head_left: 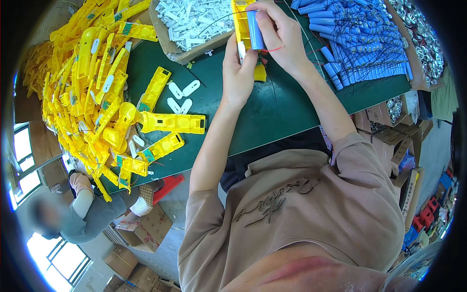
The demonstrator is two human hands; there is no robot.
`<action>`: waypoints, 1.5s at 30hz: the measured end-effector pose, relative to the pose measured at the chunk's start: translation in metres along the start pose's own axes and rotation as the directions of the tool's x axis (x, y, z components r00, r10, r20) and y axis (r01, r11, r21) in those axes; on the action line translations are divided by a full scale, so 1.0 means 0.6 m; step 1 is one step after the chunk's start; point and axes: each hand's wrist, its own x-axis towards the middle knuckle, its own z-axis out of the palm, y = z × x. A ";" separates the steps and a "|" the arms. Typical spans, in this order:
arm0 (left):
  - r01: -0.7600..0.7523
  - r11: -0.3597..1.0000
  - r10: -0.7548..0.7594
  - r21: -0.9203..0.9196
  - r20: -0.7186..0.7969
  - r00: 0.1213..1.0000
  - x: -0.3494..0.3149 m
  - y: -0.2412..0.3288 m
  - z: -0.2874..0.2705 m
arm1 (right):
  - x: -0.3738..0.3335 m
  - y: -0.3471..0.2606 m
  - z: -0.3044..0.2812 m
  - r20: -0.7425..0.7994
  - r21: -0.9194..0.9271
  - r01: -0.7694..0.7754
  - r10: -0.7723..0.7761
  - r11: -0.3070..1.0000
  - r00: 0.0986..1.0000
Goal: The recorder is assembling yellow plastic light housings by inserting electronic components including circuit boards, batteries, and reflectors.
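At the far middle of the green table, my left hand (238, 73) is closed around a yellow plastic housing (241, 22). A white oval piece (242, 50) shows beside its thumb. My right hand (287, 41) pinches a blue cylindrical battery (254, 30) between thumb and fingers, right against the housing. A red wire (271, 49) trails from the battery's lower end. My fingers cover part of the housing, so I cannot tell whether the battery is seated in it. Several loose white oval pieces (191, 88) lie left of my left hand.
A heap of yellow housings (87, 97), some with green circuit boards, covers the table's left. Small white parts fill a cardboard box (187, 57) at the back. Wired blue batteries (355, 44) are stacked right, beside a box of shiny metal parts (418, 39). A co-worker (97, 214) sits at left.
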 end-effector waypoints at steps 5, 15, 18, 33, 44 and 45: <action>-0.011 0.999 0.011 0.032 0.014 1.000 -0.001 0.000 0.002 | -0.001 -0.016 -0.005 -0.003 0.026 -0.174 0.174 0.984 0.985; 0.047 0.995 -0.047 0.083 0.001 0.999 -0.012 0.006 0.007 | -0.010 -0.010 0.007 -0.049 0.059 -0.205 0.208 0.977 0.977; 0.058 0.992 -0.056 0.115 -0.018 0.998 -0.014 0.004 0.007 | -0.007 0.007 0.028 -0.155 0.002 -0.016 0.016 1.000 0.988; 0.052 0.998 -0.052 0.021 0.005 0.999 -0.005 0.026 -0.008 | 0.011 0.008 0.010 -0.147 -0.064 0.075 -0.084 0.995 0.986; 0.082 0.993 -0.095 -0.088 -0.149 0.984 -0.011 0.088 -0.094 | 0.140 0.098 0.008 0.517 -0.641 0.461 -0.098 0.614 0.850; 0.087 0.988 -0.106 -0.124 -0.151 0.983 -0.017 0.080 -0.096 | 0.141 0.102 0.020 0.485 -0.694 0.445 -0.090 0.566 0.870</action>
